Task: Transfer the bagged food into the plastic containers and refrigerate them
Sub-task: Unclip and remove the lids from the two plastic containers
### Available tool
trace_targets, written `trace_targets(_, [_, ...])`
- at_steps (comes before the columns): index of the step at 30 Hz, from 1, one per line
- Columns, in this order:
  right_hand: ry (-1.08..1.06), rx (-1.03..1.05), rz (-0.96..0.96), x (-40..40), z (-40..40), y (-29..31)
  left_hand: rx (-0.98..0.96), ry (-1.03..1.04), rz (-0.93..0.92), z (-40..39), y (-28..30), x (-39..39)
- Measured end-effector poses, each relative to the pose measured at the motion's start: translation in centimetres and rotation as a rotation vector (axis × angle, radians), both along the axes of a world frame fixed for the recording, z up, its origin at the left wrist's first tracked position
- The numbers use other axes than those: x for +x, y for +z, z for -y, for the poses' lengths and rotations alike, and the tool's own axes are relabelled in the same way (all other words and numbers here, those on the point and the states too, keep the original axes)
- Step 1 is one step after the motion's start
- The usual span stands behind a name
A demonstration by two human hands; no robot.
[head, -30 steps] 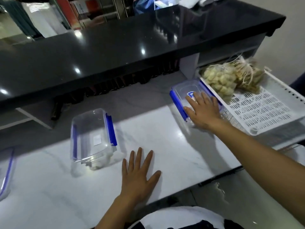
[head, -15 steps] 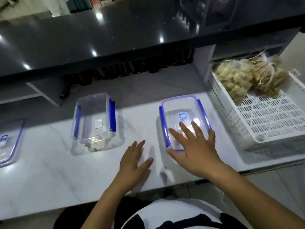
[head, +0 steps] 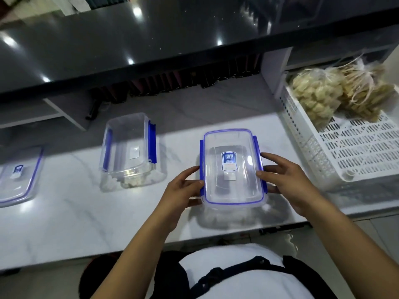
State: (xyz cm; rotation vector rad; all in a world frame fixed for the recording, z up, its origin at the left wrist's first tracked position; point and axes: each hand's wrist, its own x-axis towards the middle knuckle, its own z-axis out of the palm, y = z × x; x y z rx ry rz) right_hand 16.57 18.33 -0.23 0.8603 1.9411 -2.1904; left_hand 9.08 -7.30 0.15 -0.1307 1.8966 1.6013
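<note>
Left hand [head: 183,186] and right hand [head: 287,182] clamp lidded container [head: 232,167] sides (latches shut) | bagged food [head: 317,96] in basket [head: 345,160], right of it | nothing transferred yet.

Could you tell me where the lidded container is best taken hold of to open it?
By the blue clips on the long sides of the lidded container, one from each side; the left hand and right hand already sit there.
</note>
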Motion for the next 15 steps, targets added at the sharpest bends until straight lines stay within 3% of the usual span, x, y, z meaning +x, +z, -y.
trace_targets(6, [0.012, -0.169, 0.009, 1.4, 0.4, -0.6, 0.045, -0.002, 0.071, 2.4, -0.3, 0.9])
trace_targets(15, [-0.006, -0.158, 0.013, 0.2, 0.3, -0.6, 0.103, -0.022, 0.093, 2.0, -0.6, -1.4])
